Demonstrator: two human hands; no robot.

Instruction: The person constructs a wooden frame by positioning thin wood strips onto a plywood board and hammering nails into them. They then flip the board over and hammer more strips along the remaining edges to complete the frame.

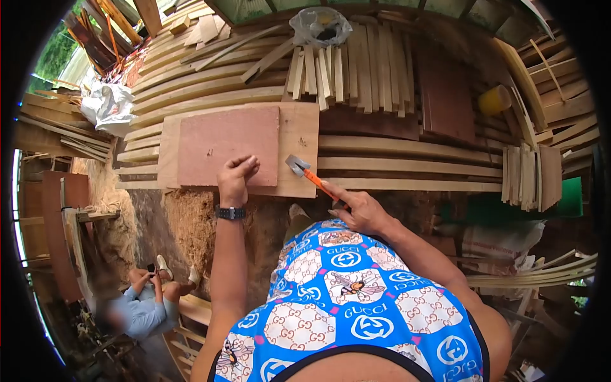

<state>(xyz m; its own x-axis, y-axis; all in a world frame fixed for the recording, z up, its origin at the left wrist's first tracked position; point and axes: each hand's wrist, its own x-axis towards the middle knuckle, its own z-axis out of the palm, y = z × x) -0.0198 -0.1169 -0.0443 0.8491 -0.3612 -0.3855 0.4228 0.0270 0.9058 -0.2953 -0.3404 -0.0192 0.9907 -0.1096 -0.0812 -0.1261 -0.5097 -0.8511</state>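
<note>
My right hand [364, 211] grips the orange handle of a claw hammer [309, 174], its grey metal head just over the right part of a pale plywood sheet [299, 124]. A smaller reddish-brown board [229, 137] lies flat on that sheet. Over the near edge of the reddish board is my left hand [234, 178], its fingers curled and pinched together; what they hold, if anything, is too small to make out. On the left wrist sits a dark watch [230, 212]. Small dark marks or bits show on both boards.
Long timber strips [407, 167] lie under and beside the boards. Beyond stand stacked short wooden pieces [375, 67] and a clear plastic bag [320, 27]. A yellow container [494, 100] is at far right. Sawdust [191, 223] covers the ground; a seated person [145, 305] is at lower left.
</note>
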